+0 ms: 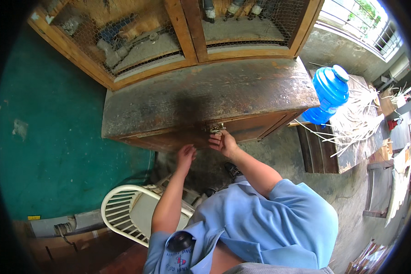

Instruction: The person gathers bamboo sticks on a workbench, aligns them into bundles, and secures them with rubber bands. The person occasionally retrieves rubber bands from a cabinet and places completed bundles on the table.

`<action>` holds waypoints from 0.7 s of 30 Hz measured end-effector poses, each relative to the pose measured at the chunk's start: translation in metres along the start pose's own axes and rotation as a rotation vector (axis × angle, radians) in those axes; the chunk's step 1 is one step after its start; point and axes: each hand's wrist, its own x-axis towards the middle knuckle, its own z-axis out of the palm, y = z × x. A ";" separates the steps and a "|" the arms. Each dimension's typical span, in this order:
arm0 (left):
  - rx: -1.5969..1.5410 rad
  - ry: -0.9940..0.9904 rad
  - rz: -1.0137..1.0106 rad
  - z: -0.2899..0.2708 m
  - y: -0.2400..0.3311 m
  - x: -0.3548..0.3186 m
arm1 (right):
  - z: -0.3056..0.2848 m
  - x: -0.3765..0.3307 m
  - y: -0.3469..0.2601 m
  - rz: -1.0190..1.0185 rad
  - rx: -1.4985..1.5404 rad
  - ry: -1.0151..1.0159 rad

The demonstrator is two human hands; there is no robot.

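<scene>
Below the worn top of the wooden cabinet [205, 93], a metal latch [218, 127] sits on the front, with the right hand [224, 143] at it; whether it grips cannot be told. Nearby, the left hand [186, 158] is open, fingers loosely bent.

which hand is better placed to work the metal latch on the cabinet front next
Probably the right hand: it is at the metal latch on the wooden cabinet, touching or nearly so. The left hand is farther left, apart from the latch.
</scene>
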 end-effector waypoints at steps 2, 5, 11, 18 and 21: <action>-0.010 0.043 0.060 0.047 0.003 0.021 | -0.003 0.001 -0.010 -0.030 -0.120 0.030; 0.197 0.202 0.193 0.073 -0.003 0.046 | -0.004 0.004 -0.014 -0.065 -0.241 0.051; 0.273 0.203 0.271 0.083 -0.016 0.039 | -0.024 0.011 -0.017 -0.156 -0.579 0.094; 0.479 0.328 0.307 0.077 -0.023 -0.012 | -0.064 0.028 0.008 -0.287 -0.747 -0.018; 0.481 0.360 0.268 0.070 -0.035 -0.056 | -0.082 0.042 -0.006 -0.348 -0.752 -0.074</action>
